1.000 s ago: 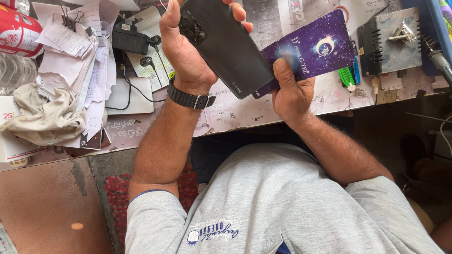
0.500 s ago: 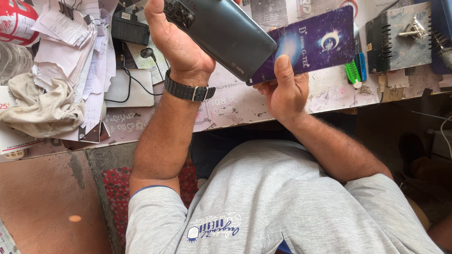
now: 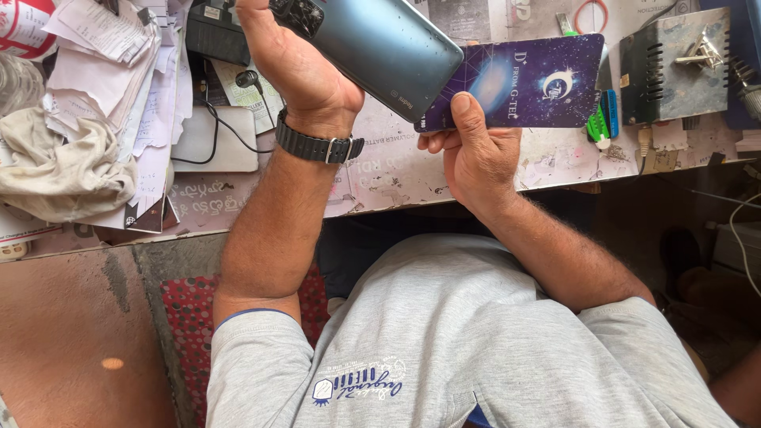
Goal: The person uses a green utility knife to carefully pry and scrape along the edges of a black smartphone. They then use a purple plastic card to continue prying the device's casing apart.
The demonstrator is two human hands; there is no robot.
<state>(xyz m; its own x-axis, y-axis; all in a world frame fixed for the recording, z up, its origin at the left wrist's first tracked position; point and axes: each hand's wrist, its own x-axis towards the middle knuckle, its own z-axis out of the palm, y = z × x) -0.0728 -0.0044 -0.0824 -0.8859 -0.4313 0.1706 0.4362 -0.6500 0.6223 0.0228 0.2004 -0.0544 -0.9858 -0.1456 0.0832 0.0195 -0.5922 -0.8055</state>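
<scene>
Fingers (image 3: 434, 143) were closed: left hand (image 3: 297, 75) gripped the grey phone (image 3: 388, 47) over the tabletop (image 3: 396, 178), right hand (image 3: 476, 158) pinched a purple card (image 3: 539, 83) against its edge, apparently prying, needing shallow, steady sliding.

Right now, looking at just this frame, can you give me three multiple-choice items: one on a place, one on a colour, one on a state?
1. Where does the crumpled cloth lie?
A. On the table, beyond the left arm
B. On top of the card
C. On the person's lap

2. What colour is the card?
A. Red
B. Purple-blue
C. White

3. What is the left hand doing?
A. Lying flat on the table
B. Open and empty
C. Closed around the phone

Answers: 1 A, it sits among the papers at the table's far left; 2 B, a night-sky print with a moon; 3 C, its grip wraps the phone's upper end.
</scene>
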